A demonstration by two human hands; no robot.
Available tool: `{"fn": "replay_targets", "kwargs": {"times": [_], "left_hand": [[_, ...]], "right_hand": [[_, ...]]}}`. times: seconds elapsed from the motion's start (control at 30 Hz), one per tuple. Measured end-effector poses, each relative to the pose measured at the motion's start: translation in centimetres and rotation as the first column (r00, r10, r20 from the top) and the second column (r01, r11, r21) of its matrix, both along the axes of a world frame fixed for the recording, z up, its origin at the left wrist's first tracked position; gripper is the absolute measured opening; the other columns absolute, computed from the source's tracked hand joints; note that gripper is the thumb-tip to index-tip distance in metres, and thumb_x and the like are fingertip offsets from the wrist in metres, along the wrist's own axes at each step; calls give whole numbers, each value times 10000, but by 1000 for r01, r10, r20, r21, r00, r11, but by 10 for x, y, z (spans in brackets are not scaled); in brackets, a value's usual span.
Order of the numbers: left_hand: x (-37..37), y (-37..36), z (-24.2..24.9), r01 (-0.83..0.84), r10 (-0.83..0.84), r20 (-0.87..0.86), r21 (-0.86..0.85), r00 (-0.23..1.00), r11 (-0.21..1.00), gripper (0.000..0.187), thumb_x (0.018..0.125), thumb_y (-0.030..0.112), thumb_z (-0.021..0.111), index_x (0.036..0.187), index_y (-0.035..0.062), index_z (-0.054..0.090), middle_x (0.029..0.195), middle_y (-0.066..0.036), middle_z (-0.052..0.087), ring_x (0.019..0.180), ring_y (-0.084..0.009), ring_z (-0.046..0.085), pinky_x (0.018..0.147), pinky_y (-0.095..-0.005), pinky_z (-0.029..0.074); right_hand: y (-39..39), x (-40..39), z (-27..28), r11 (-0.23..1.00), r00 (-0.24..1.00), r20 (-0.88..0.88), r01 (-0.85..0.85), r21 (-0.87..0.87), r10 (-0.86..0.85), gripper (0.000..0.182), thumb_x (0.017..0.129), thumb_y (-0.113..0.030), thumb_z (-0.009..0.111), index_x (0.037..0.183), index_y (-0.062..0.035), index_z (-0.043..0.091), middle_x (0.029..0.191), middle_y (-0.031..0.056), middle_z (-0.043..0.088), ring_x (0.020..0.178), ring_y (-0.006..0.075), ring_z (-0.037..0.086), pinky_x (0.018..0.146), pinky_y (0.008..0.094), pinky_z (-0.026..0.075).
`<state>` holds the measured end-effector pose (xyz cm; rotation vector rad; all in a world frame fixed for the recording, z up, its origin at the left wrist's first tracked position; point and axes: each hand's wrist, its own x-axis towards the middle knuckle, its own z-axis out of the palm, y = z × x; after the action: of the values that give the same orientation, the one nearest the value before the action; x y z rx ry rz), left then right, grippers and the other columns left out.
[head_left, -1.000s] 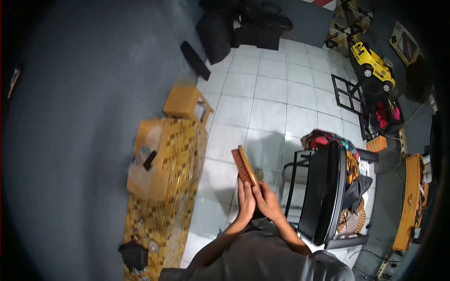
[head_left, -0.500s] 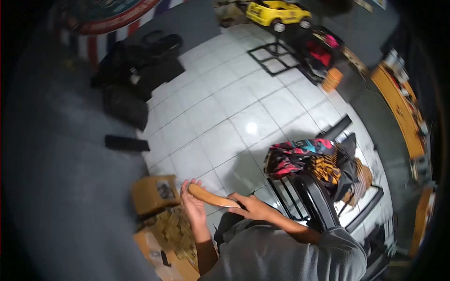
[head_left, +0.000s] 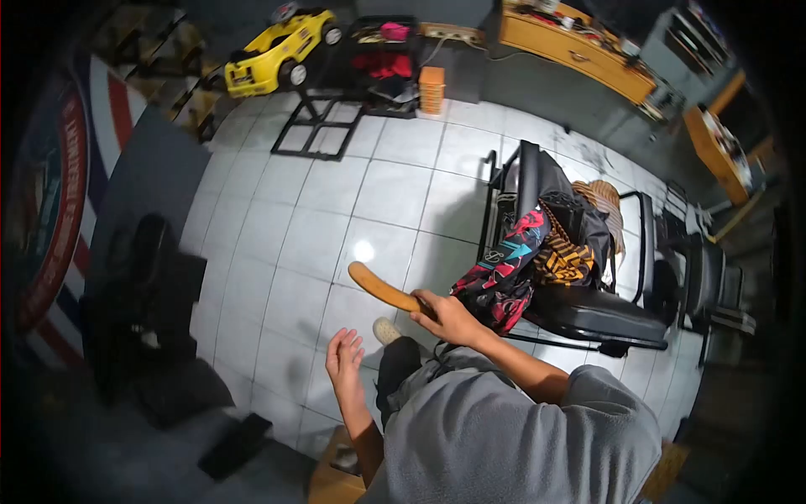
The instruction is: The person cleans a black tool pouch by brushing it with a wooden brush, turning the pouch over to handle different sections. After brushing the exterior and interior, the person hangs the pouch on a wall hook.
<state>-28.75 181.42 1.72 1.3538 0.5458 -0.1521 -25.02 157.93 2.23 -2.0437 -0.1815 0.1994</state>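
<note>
My right hand (head_left: 445, 319) grips one end of a long, curved, light-brown wooden object (head_left: 382, 288), which points up and to the left over the tiled floor. Its other end is free. My left hand (head_left: 344, 357) is raised below and left of that free end, fingers apart, with nothing in it and not touching the wooden object. To the right of my right hand, a patterned black, red and teal cloth (head_left: 504, 277) hangs over a black padded chair (head_left: 596, 315).
Bags and a striped cloth lie on the chair. A yellow toy car (head_left: 281, 52) stands on a black frame (head_left: 319, 126) at the back, near an orange stack (head_left: 431, 91). A wooden drawer counter (head_left: 575, 52) lines the wall. A cardboard box (head_left: 332, 483) is at the bottom.
The view has swung to the right. My left hand has come away from the wooden object, which now stays in my right hand alone.
</note>
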Motion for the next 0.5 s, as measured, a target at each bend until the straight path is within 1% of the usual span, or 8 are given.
{"fn": "replay_targets", "kwargs": {"times": [0.1, 0.13, 0.23, 0.27, 0.33, 0.4, 0.5], "left_hand": [[66, 11, 20, 210, -210, 25, 4, 977, 978, 373, 951, 249, 484, 1248, 26, 462, 1198, -125, 539, 1084, -217, 533, 918, -333, 405], [90, 13, 25, 284, -284, 3, -7, 959, 959, 348, 951, 250, 485, 1224, 35, 480, 1178, -108, 551, 1049, -189, 535, 896, -315, 410], [155, 8, 22, 486, -488, 11, 59, 873, 872, 341, 946, 255, 494, 1210, 40, 488, 1161, -98, 562, 1028, -167, 536, 874, -297, 415], [175, 3, 20, 541, -543, 27, 64, 839, 839, 344, 944, 257, 499, 1210, 39, 488, 1160, -99, 564, 1024, -164, 536, 871, -293, 415], [214, -12, 17, 636, -641, 61, 82, 765, 767, 351, 940, 260, 507, 1209, 37, 489, 1159, -101, 566, 1016, -157, 537, 864, -287, 416], [247, -41, 16, 697, -704, 72, 104, 707, 710, 354, 936, 257, 513, 1206, 30, 491, 1153, -105, 571, 1008, -156, 543, 859, -287, 420], [282, -99, 24, 781, -791, 86, 125, 606, 612, 351, 934, 242, 512, 1203, 17, 492, 1145, -110, 579, 1001, -157, 550, 849, -284, 426]], "right_hand": [[19, 26, 18, 988, 987, 21, 157, -1, -157, 366, 859, -243, 597, 1134, -14, 519, 741, 232, 611, 704, 415, 599, 637, 448, 468], [21, 34, 37, 981, 981, -32, 192, 19, -191, 372, 855, -239, 607, 1142, -20, 518, 725, 223, 611, 682, 400, 605, 621, 432, 470], [19, 42, 44, 929, 928, -54, 369, -3, -369, 370, 849, -240, 615, 1125, -8, 528, 701, 216, 608, 656, 372, 613, 600, 413, 471], [18, 42, 44, 888, 887, -51, 460, -5, -460, 375, 829, -260, 643, 1082, 5, 562, 689, 209, 609, 637, 347, 620, 589, 392, 473], [11, 39, 43, 814, 809, -88, 580, -45, -581, 385, 813, -265, 669, 1061, 16, 581, 739, 197, 626, 673, 284, 637, 619, 354, 483], [-1, 41, 42, 729, 720, -118, 680, -80, -684, 395, 797, -269, 696, 1039, 27, 599, 789, 185, 643, 709, 222, 653, 648, 317, 492], [-23, 53, 33, 567, 566, -55, 823, -4, -822, 407, 799, -297, 673, 1046, 17, 596, 775, 214, 630, 700, 331, 641, 625, 372, 483]]}}
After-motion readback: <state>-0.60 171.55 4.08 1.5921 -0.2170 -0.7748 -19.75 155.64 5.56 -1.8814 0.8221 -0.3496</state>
